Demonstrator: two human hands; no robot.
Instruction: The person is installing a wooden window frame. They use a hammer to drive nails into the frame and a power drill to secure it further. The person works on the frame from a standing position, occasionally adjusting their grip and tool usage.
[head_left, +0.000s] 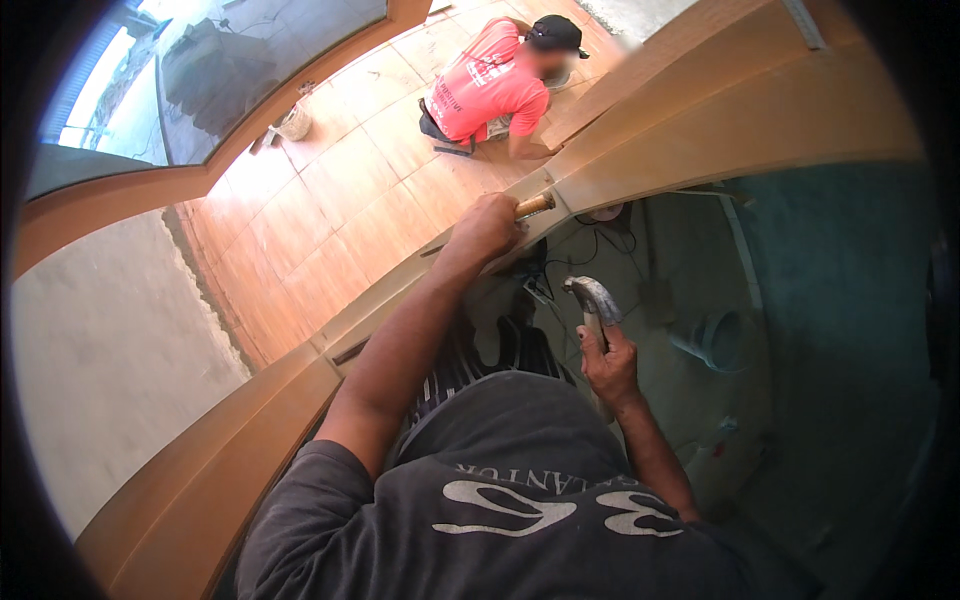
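Note:
My left hand [487,232] is closed around a chisel with a wooden handle [535,206]. The handle's end sticks out to the right of my fist, and the blade end is hidden behind my hand. The fist rests at the wooden door frame [400,290], close to where its pieces join. A dark slot is cut in the frame just left of my wrist. To the right and lower, my right hand [610,368] grips a claw hammer [594,298] by its shaft, with the metal head up. The hammer is apart from the chisel and the frame.
Beyond the frame, a co-worker in a pink shirt [490,80] crouches on the tiled floor [340,200]. A glazed wooden panel [215,170] stands at upper left, near a small bucket [294,123]. On my side lie dark cables [600,245] and a pale bucket [722,340].

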